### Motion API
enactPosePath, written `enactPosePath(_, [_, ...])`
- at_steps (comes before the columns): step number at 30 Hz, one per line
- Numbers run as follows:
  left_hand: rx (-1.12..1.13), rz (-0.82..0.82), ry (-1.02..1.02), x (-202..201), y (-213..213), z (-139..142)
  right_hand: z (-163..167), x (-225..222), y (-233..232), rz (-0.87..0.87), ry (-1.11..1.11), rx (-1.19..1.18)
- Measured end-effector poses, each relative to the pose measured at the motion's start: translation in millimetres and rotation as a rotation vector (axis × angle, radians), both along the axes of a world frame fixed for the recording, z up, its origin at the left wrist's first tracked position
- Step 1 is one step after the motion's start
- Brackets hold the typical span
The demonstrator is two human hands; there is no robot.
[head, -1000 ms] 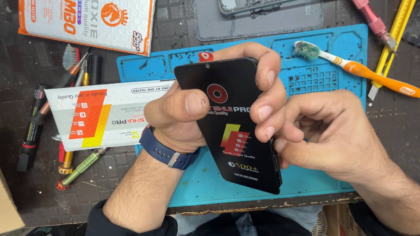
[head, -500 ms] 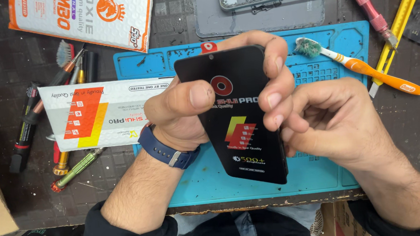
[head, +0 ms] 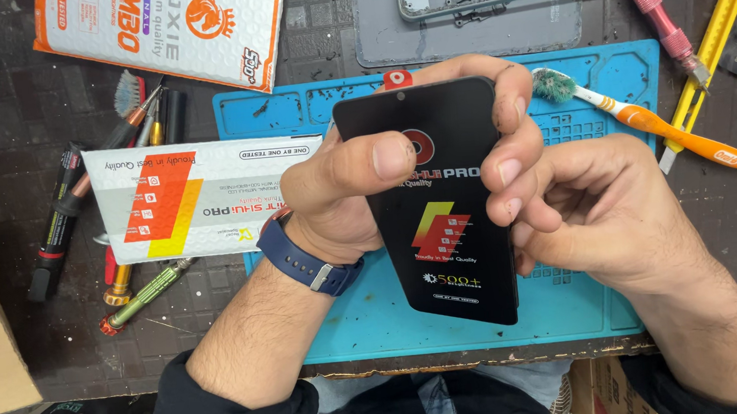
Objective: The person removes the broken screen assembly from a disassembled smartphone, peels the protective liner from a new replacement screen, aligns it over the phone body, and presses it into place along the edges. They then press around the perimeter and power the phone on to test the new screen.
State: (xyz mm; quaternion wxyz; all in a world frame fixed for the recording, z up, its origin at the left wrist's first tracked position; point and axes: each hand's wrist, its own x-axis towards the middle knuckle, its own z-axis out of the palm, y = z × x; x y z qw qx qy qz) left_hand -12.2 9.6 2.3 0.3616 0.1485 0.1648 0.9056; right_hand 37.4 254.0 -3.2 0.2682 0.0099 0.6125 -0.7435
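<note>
Glossy black phone screen panel (head: 451, 218), flat and round-cornered with a bright sticker, is held above the blue rubbery work mat (head: 376, 319); left hand (head: 341, 191) and right hand (head: 593, 208) fingers clamp its edges.

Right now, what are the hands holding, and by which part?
Both hold a black phone screen panel. The left hand grips its left edge, thumb across the front; the right hand pinches the right edge.
</note>
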Motion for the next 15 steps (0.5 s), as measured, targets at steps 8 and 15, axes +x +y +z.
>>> enactPosePath(8, [0.017, 0.002, -0.026, -2, 3, -8, -8, -7, 6, 0.001, -0.044, -0.050])
enactPosePath(15, [-0.026, 0.004, -0.019, -4, 6, -7, -14, -14, 8, 0.007, -0.087, -0.014])
